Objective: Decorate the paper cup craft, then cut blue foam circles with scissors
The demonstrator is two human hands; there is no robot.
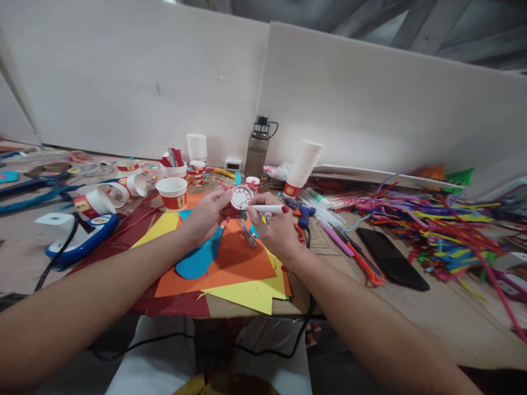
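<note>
My left hand is closed around the edge of a small paper cup piece, its round white face turned up toward me. Dark curved lines are drawn on that face, and coloured strips stick out around it. In my right hand is a white marker pen with a red end; its tip, mostly hidden by my fingers, is at the right side of the round face. Below both hands lie orange paper, a blue paper cutout and yellow paper.
A paper cup stands left of my hands. Behind are a water bottle and a leaning cup stack. To the right lie a blue glue gun, a utility knife, a black phone and many pipe cleaners. A power strip is at left.
</note>
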